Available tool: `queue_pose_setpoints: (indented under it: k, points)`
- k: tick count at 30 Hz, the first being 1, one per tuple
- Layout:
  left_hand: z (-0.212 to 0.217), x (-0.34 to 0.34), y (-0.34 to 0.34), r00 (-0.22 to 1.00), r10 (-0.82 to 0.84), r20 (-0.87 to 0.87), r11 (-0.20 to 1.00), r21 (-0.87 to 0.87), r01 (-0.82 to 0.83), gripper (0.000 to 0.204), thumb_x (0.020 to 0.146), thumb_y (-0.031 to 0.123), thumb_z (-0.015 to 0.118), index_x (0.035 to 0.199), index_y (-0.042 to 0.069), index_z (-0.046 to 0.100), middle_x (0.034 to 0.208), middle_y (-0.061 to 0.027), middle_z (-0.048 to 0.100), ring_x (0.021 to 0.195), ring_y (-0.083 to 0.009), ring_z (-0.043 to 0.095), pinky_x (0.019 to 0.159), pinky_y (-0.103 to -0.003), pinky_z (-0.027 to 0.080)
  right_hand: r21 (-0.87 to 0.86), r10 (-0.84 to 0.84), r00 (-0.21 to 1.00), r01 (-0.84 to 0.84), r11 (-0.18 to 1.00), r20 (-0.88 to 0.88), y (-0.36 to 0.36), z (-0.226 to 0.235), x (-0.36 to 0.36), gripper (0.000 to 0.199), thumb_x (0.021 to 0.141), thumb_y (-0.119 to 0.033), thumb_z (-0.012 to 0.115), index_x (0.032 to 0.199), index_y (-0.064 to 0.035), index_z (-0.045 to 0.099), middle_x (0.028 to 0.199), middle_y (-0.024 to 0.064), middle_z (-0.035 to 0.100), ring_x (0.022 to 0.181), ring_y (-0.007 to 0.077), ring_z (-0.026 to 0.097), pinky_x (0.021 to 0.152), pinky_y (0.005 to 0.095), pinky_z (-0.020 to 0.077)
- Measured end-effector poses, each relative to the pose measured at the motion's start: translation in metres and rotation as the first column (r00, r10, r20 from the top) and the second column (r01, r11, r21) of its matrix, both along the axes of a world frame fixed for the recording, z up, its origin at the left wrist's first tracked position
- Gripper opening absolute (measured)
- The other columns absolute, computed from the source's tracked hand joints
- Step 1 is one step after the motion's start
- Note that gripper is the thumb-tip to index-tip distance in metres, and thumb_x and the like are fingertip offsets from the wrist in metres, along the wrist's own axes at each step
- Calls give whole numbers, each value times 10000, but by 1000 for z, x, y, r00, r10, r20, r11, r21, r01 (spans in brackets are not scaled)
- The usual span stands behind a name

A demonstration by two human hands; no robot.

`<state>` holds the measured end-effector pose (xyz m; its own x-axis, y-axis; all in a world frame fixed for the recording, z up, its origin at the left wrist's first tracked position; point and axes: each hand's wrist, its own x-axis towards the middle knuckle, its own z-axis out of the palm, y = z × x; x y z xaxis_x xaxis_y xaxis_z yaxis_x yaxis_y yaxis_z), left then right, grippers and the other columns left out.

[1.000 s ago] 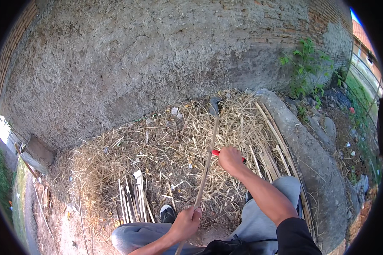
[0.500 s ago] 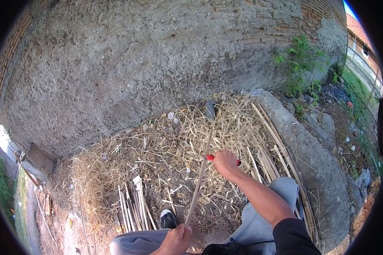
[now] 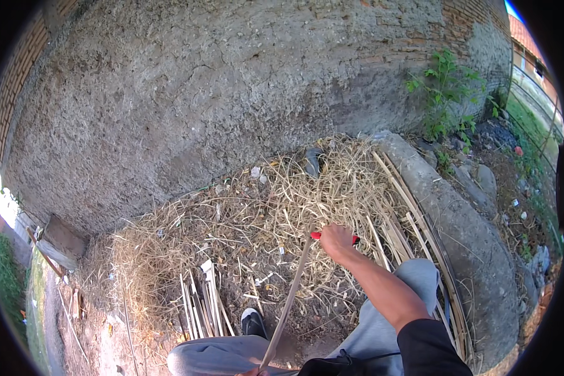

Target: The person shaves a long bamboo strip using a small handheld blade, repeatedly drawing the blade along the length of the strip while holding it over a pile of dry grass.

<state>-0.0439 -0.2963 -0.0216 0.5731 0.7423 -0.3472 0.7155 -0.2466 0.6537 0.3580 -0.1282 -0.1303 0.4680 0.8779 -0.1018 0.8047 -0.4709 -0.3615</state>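
Observation:
A long, narrow bamboo strip point(image 3: 287, 303) slants between my hands, its upper end beside a red-handled tool point(image 3: 316, 235), probably a knife, whose blade I cannot make out. My right hand point(image 3: 336, 242) is wrapped round that red handle, with bits of red showing on both sides of the fist. Down at the lower edge, my left hand point(image 3: 257, 372) grips the near part of the strip between my legs; most of this hand is cut off by the picture's rim.
Pale shavings point(image 3: 294, 213) cover the ground before me. Cut strips point(image 3: 200, 301) lie left of my shoe point(image 3: 252, 323), and longer strips point(image 3: 395, 241) lie on the right beside a concrete ledge point(image 3: 464, 250). A rough wall point(image 3: 232, 94) rises ahead; a leafy plant point(image 3: 445, 94) grows against it.
My left hand has drawn back toward me, nearly out of the picture, pulling the strip down. The strip's upper end has dropped to the tool. My right hand has hardly moved.

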Motion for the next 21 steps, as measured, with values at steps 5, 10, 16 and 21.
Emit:
queue_pose_setpoints:
  k: [5, 10, 16, 21]
  points:
    - [17, -14, -31, 1000, 25, 14, 1000, 8, -25, 168, 961, 134, 494, 940, -11, 575, 590, -156, 543, 543, -199, 529, 506, -412, 415, 6, -67, 996, 67, 998, 56, -8, -37, 50, 231, 904, -123, 516, 957, -27, 720, 979, 195, 699, 931, 344, 690, 803, 448, 540]
    - [0, -80, -8, 797, 540, 271, 618, -771, -156, 145, 1007, 156, 478, 911, 75, 551, 584, 30, 426, 472, -93, 383, 454, -251, 356, -31, -219, 973, 217, 976, -76, -14, -8, 43, 192, 847, -127, 614, 966, -17, 717, 990, 223, 693, 928, 344, 692, 800, 451, 546]
    - [-10, -34, 34, 754, 657, -2, 312, -910, -274, 177, 1029, 270, 445, 1029, 110, 522, 616, 43, 394, 455, -77, 343, 399, -218, 272, -3, 53, 978, -55, 998, -202, -29, 48, -28, 235, 818, -166, 651, 922, 42, 685, 851, 235, 686, 821, 374, 699, 742, 475, 551]
    - [3, 32, 47, 657, 727, 201, 523, -781, -340, 211, 1030, 297, 433, 991, 119, 539, 580, 35, 371, 445, -75, 346, 396, -224, 274, 158, 307, 937, -282, 946, -168, -57, 73, -71, 248, 829, -190, 595, 873, 38, 682, 738, 256, 659, 712, 415, 674, 702, 483, 547]
